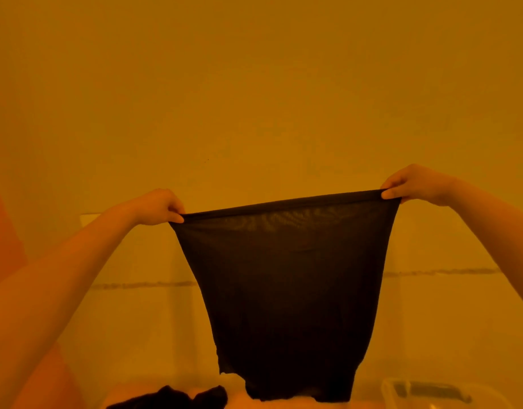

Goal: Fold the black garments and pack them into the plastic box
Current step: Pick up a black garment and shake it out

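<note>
A black garment [286, 290] of thin, partly see-through cloth hangs in the air in the middle of the view, held up in front of a plain wall [254, 84]. Its top edge is pulled tight into an almost straight line that rises a little toward the right. From this edge the cloth narrows downward, and its bottom hem hangs loose and uneven near the lower edge of the view.

The left hand [161, 206] is closed in a pinch on the left corner of the top edge, thumb and fingers pressed together on the cloth. The right hand [410, 183] pinches the right corner in the same way and is a little higher. Both bare forearms reach in from the sides.

Below the hanging cloth, at the bottom left, another black garment [177, 398] lies in a crumpled heap. At the bottom right, the corner of a clear plastic box [425, 391] is visible, apart from the held garment. The whole scene has a strong orange tint.
</note>
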`<state>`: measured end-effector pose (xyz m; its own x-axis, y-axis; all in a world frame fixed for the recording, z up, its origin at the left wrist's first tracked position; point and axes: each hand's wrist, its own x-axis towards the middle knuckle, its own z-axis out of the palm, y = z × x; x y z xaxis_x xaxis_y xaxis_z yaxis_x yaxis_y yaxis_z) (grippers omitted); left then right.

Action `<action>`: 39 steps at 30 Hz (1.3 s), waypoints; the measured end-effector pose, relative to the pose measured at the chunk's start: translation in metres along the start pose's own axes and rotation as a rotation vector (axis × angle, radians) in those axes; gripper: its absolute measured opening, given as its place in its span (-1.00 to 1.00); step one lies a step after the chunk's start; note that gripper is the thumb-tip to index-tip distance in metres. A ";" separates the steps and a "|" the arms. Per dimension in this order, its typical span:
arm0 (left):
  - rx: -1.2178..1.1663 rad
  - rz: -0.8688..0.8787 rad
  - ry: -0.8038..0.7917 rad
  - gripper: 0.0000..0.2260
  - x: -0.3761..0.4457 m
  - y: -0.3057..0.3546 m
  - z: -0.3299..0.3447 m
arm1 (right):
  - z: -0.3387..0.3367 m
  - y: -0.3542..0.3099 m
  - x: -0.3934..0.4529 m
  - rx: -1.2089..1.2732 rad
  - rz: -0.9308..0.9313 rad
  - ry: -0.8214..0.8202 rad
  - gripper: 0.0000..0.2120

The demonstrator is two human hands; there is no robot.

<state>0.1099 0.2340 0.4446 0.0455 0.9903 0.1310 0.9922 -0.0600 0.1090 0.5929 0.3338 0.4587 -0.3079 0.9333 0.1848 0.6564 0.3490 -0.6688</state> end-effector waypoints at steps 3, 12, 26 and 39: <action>0.082 -0.045 0.095 -0.84 0.004 0.004 0.004 | 0.005 0.001 0.003 -0.038 -0.021 -0.005 -0.91; -0.039 -0.147 0.258 -0.85 0.018 0.003 0.031 | 0.022 0.018 0.017 -0.049 -0.003 0.101 -0.93; -0.308 -0.187 0.510 -0.83 0.019 0.027 0.051 | 0.026 0.030 -0.002 -0.060 -0.062 0.312 -0.84; -0.598 -0.118 0.299 -0.89 -0.188 0.007 0.168 | 0.125 0.041 -0.230 -0.045 0.139 0.146 -0.88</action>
<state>0.1280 0.0684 0.2552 -0.1786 0.9226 0.3419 0.7497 -0.0974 0.6545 0.6043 0.1230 0.2986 -0.1110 0.9739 0.1978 0.7170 0.2163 -0.6627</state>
